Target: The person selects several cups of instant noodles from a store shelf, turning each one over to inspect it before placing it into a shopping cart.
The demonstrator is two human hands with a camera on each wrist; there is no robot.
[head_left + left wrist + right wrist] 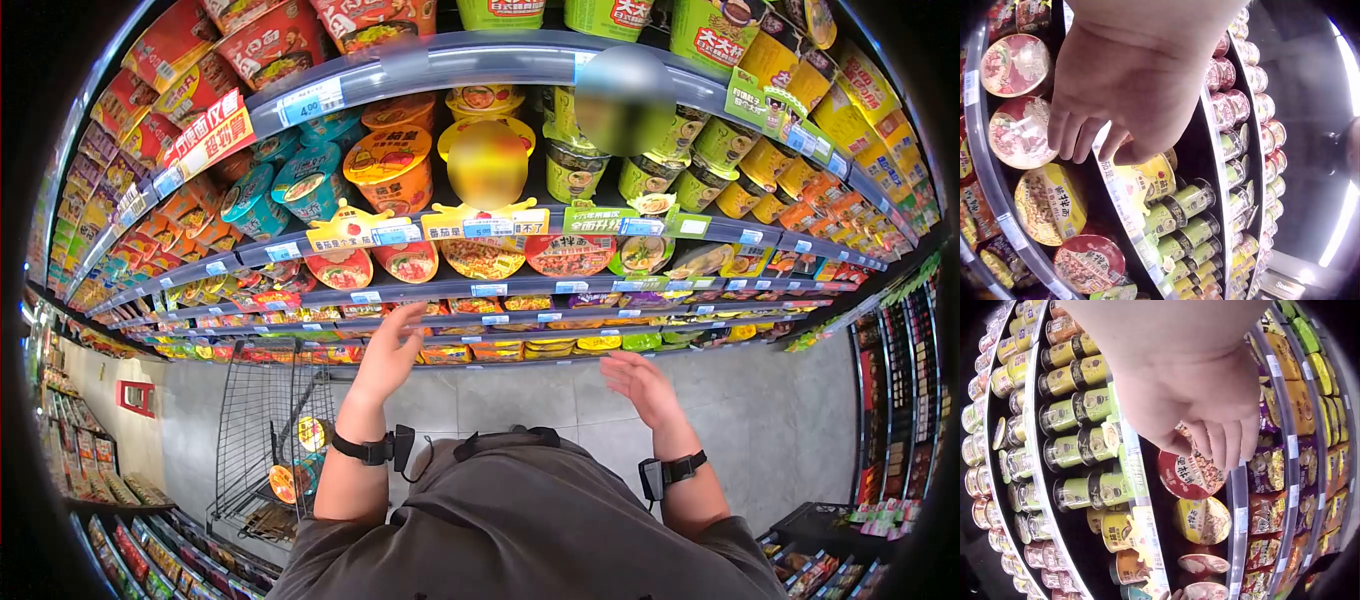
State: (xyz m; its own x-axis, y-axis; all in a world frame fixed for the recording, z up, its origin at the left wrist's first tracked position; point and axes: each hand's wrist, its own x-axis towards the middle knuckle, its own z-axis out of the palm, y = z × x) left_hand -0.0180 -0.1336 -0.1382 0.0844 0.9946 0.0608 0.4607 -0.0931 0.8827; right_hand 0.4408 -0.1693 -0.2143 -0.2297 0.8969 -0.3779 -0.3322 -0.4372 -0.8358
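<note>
Both hands are held up, holding nothing, before shelves of instant noodles. In the head view the left hand [392,350] is raised at left, its fingers pointing toward the lower shelves. The right hand [642,388] is to the right, with its fingers extended and turned inward. Seen from the left wrist, the left hand [1125,87] overlaps a yellow noodle cup [1155,178] and sits beside red-lidded noodle bowls [1021,132]. From the right wrist, the right hand [1188,400] has loosely bent fingers overlapping a red noodle bowl [1179,478].
A black wire shopping cart [262,400] stands at the person's left, with a few noodle tubs [284,484] inside. Curved shelf edges [480,228] with price tags span the front. More shelving [900,400] rises at the right, above a grey tiled floor [760,420].
</note>
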